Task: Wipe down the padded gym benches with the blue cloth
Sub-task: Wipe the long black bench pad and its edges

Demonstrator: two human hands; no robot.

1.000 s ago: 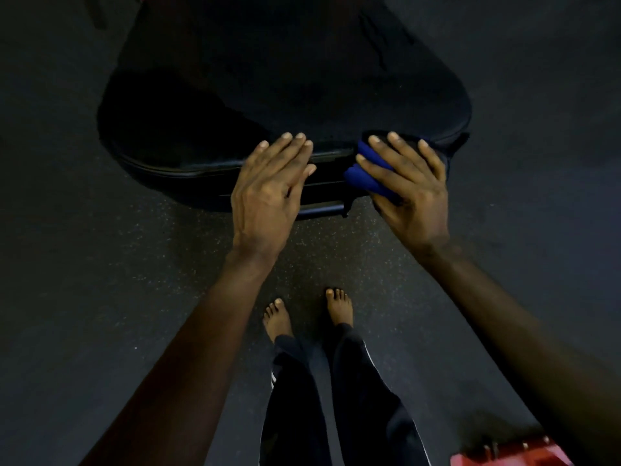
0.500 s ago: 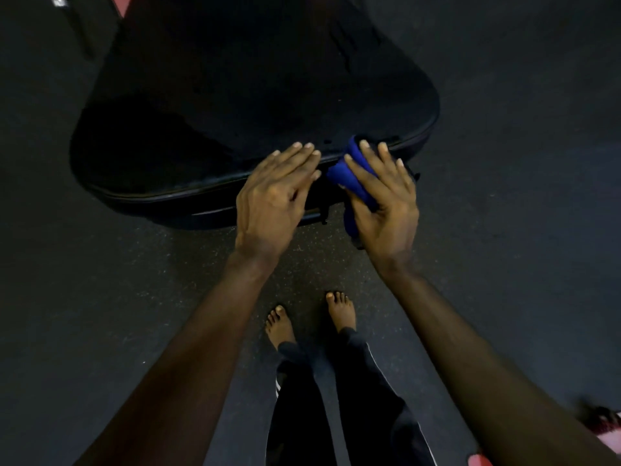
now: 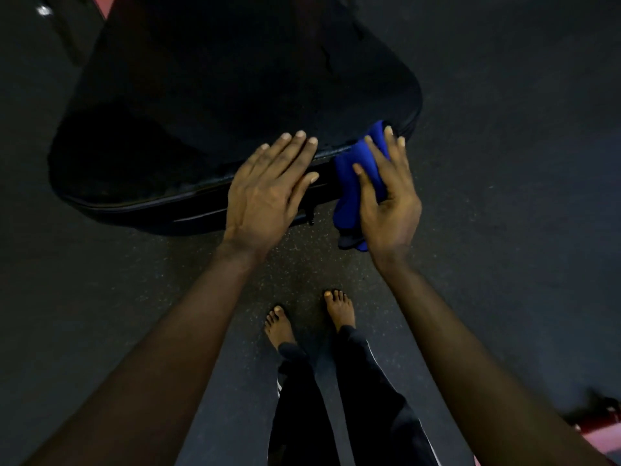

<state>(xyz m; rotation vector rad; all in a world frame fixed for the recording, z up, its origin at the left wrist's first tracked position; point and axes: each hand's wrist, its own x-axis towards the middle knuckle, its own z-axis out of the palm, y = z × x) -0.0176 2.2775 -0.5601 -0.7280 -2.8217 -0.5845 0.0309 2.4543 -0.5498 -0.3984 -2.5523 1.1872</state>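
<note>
While the left hand (image 3: 265,193) lies flat, fingers straight, on the near edge of the padded bench (image 3: 201,112), the right hand (image 3: 389,200) presses the blue cloth (image 3: 356,176) against the bench's near right corner, fingers and thumb stretched over it. The cloth's lower end hangs loose beside the palm, above the speckled floor (image 3: 504,230).

Blue cloth (image 3: 356,176) under right hand (image 3: 391,203) on bench (image 3: 218,95) edge (left hand (image 3: 265,193) flat)

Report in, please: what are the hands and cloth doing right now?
Left hand flat on bench edge. Right hand presses blue cloth against bench's near corner. Nothing seen in the way.
</note>
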